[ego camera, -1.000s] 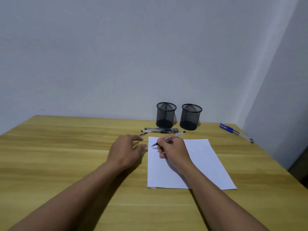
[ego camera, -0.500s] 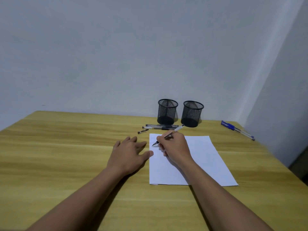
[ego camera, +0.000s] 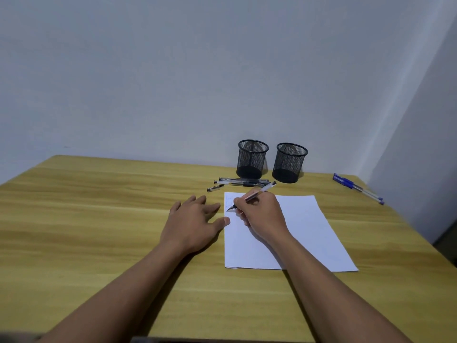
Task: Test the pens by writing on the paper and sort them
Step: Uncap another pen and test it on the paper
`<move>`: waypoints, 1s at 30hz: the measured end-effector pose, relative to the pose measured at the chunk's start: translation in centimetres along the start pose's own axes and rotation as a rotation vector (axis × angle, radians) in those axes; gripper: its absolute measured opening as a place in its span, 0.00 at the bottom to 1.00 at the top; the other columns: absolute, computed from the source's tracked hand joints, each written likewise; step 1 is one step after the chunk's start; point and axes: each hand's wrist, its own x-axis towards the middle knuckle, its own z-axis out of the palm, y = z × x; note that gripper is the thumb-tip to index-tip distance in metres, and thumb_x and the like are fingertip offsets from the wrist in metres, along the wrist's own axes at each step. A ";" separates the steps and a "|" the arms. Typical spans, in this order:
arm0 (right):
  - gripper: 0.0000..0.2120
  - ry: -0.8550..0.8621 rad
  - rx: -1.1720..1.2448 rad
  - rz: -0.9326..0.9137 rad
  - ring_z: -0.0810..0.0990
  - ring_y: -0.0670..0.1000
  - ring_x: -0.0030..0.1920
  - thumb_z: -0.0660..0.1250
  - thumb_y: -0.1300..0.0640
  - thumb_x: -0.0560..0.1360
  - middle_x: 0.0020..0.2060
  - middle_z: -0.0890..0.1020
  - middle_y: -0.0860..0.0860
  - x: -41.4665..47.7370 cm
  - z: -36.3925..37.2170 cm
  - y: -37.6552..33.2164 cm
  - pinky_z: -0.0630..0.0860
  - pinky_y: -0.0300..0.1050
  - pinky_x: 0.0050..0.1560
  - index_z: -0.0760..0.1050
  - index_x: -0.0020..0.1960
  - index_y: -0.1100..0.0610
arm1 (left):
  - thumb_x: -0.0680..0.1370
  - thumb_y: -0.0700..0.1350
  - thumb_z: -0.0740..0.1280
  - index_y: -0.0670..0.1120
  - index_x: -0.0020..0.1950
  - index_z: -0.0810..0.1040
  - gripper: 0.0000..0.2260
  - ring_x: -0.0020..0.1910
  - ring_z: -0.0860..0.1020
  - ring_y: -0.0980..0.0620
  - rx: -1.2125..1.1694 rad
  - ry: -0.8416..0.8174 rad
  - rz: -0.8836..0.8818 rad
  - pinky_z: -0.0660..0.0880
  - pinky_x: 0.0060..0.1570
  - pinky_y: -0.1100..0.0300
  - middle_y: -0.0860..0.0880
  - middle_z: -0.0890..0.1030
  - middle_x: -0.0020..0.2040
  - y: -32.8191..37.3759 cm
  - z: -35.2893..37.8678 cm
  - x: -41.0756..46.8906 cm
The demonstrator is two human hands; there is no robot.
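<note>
A white sheet of paper [ego camera: 306, 231] lies on the wooden table [ego camera: 99, 219]. My right hand [ego camera: 262, 216] grips a clear pen [ego camera: 262, 190] with its black tip touching the sheet's top left corner, where faint marks show. My left hand [ego camera: 193, 221] lies flat with spread fingers beside the paper, its thumb on the sheet's left edge. A pen cap [ego camera: 214, 188] lies beyond the left hand. Black pens [ego camera: 242, 181] lie in front of two black mesh pen cups, the left cup [ego camera: 252, 159] and the right cup [ego camera: 289, 162]. Blue pens [ego camera: 356, 188] lie far right.
A grey wall runs behind the table, and a second wall closes the right side near the blue pens. The table's right edge drops off just past the paper's lower right corner.
My left hand has flattened and spread onto the table, thumb reaching the paper's edge. The pen tip in my right hand has come down onto the sheet's top left corner.
</note>
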 end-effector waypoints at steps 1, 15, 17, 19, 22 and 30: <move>0.06 -0.007 -0.009 0.003 0.84 0.50 0.33 0.72 0.54 0.74 0.32 0.85 0.51 0.1 0.1 0.1 0.81 0.48 0.35 0.82 0.41 0.56 | 0.74 0.69 0.60 0.61 0.72 0.71 0.28 0.79 0.56 0.50 0.003 -0.001 0.001 0.52 0.76 0.45 0.49 0.64 0.78 0.0 0.0 0.0; 0.06 0.030 -0.038 0.028 0.82 0.50 0.31 0.71 0.56 0.76 0.34 0.85 0.53 -0.1 -0.2 0.0 0.76 0.41 0.31 0.81 0.44 0.58 | 0.74 0.68 0.60 0.61 0.72 0.71 0.27 0.79 0.57 0.51 0.005 0.005 -0.006 0.52 0.76 0.47 0.50 0.64 0.78 0.1 -0.3 0.0; 0.07 0.042 -0.047 0.031 0.82 0.50 0.31 0.70 0.56 0.76 0.34 0.85 0.53 -0.1 -0.3 0.0 0.76 0.39 0.30 0.81 0.43 0.59 | 0.74 0.68 0.61 0.61 0.72 0.71 0.27 0.79 0.56 0.51 0.005 0.003 -0.004 0.52 0.76 0.47 0.50 0.64 0.78 0.1 -0.3 -0.1; 0.08 0.065 -0.035 0.040 0.83 0.50 0.32 0.70 0.55 0.77 0.35 0.85 0.53 0.0 -0.3 0.1 0.76 0.38 0.30 0.81 0.44 0.59 | 0.75 0.68 0.61 0.61 0.72 0.72 0.27 0.79 0.56 0.51 -0.001 0.006 -0.004 0.52 0.76 0.47 0.51 0.64 0.78 0.2 -0.3 -0.2; 0.08 0.070 -0.022 0.044 0.83 0.50 0.32 0.70 0.54 0.77 0.35 0.85 0.53 0.1 -0.2 0.2 0.77 0.38 0.31 0.81 0.45 0.59 | 0.75 0.68 0.61 0.61 0.72 0.71 0.27 0.79 0.56 0.51 -0.001 0.007 -0.004 0.52 0.75 0.47 0.51 0.64 0.78 0.2 -0.3 -0.2; 0.07 0.041 0.068 0.100 0.81 0.53 0.32 0.70 0.56 0.75 0.34 0.84 0.56 0.5 -0.2 -0.1 0.75 0.43 0.29 0.81 0.45 0.61 | 0.75 0.68 0.61 0.61 0.72 0.72 0.27 0.79 0.56 0.51 -0.001 0.012 -0.014 0.52 0.76 0.47 0.51 0.64 0.78 0.4 -0.4 -0.2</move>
